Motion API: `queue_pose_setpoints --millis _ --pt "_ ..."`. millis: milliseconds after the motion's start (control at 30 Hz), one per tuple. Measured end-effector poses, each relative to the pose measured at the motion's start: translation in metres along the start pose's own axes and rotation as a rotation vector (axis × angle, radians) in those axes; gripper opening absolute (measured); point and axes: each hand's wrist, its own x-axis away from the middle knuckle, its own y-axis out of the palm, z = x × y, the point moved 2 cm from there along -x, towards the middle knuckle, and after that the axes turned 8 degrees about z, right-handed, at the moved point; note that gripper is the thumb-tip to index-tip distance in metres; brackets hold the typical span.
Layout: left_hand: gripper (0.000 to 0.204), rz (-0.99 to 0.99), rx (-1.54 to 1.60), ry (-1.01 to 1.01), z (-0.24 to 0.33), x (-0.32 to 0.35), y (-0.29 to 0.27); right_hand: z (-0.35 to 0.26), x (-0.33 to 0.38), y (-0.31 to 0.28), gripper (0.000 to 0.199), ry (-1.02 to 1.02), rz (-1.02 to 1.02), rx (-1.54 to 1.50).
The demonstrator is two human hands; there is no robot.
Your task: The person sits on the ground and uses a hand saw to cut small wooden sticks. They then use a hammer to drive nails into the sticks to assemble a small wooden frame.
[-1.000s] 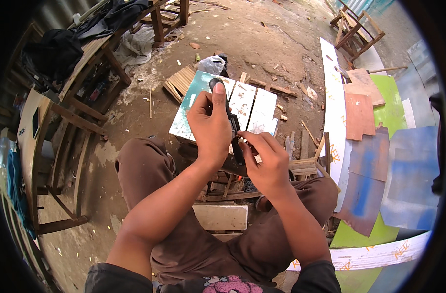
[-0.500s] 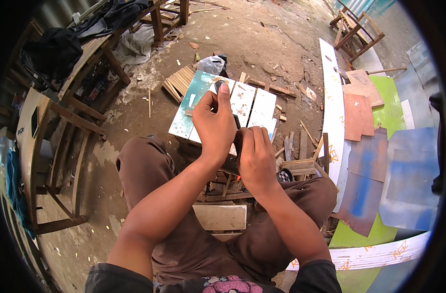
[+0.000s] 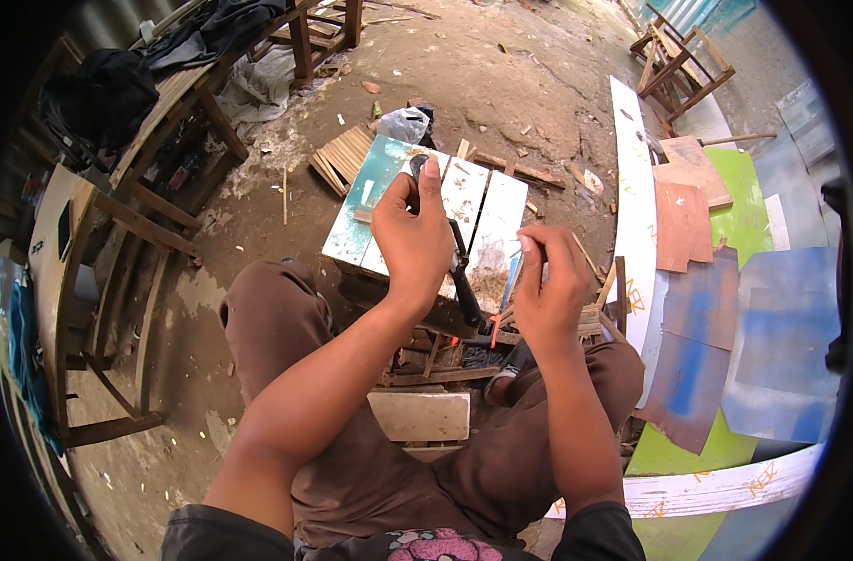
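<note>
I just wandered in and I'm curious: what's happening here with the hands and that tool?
A person sits on dusty ground above a small painted wooden block. The left hand grips a dark-handled tool, thumb up near its head. The right hand pinches a thin blue strip beside it. Painted boards lie to the right.

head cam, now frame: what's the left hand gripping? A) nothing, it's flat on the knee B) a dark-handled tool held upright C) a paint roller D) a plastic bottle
B: the left hand is closed round a dark-handled tool, whose handle runs down below the palm and whose top shows by the thumb, held above the painted wooden box; the right hand pinches something small beside it.
</note>
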Motion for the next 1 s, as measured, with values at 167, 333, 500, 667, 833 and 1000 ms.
queue_pose_setpoints --millis 167,333,500,667,833,1000 --pt "0.054 -0.010 0.002 0.017 0.002 0.000 0.000 -0.007 0.014 0.006 0.019 0.056 -0.276 -0.097" --pt "0.055 -0.027 -0.004 0.012 0.006 0.007 0.001 -0.008 0.020 0.018 0.016 0.023 -0.305 -0.091" --pt "0.056 -0.017 -0.022 -0.024 0.002 0.001 0.002 -0.004 0.013 0.008 0.010 0.153 -0.222 -0.168" --pt "0.056 0.003 0.037 -0.095 -0.003 -0.005 0.002 -0.004 0.015 -0.001 0.006 0.387 -0.172 -0.241" --pt "0.054 0.019 0.043 -0.067 -0.002 -0.004 0.001 -0.010 0.017 0.004 0.011 0.125 -0.150 -0.175" --pt "0.053 0.033 0.015 -0.004 0.002 -0.001 0.002 -0.013 0.024 0.012 0.014 0.123 -0.189 -0.047"
